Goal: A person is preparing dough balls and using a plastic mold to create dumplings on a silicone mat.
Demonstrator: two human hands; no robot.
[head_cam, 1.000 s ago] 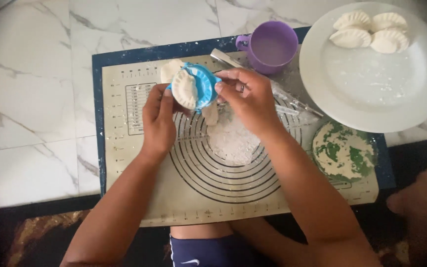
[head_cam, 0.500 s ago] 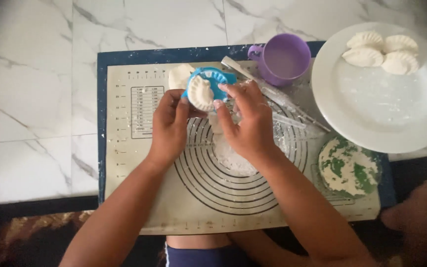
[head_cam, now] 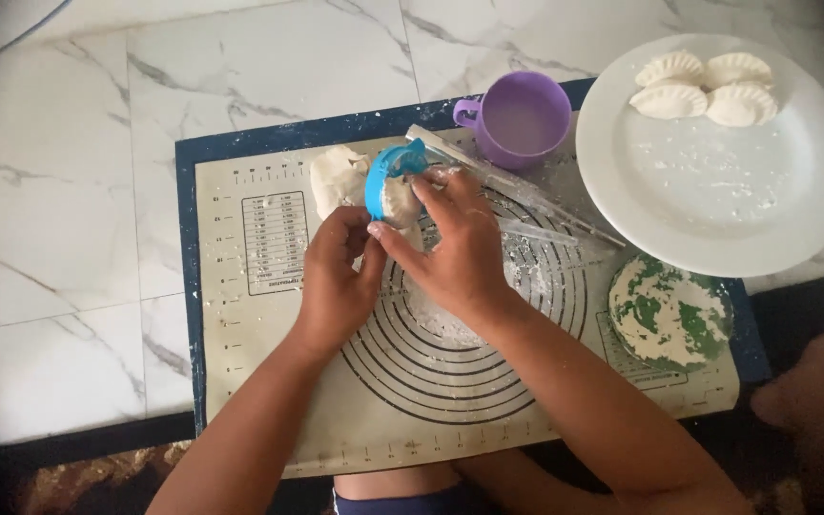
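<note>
The dumpling press (head_cam: 385, 176) is a blue, round, hinged plastic mould. It is partly folded and tilted up on edge, above the upper part of the baking mat. A white dough round (head_cam: 401, 202) lies inside the mould, its pale face showing between the blue halves. The left hand (head_cam: 336, 277) supports the mould from below. The right hand (head_cam: 455, 248) covers its right side, with its fingers (head_cam: 431, 186) on the dough. A lump of white dough (head_cam: 338, 176) lies just left of the mould.
</note>
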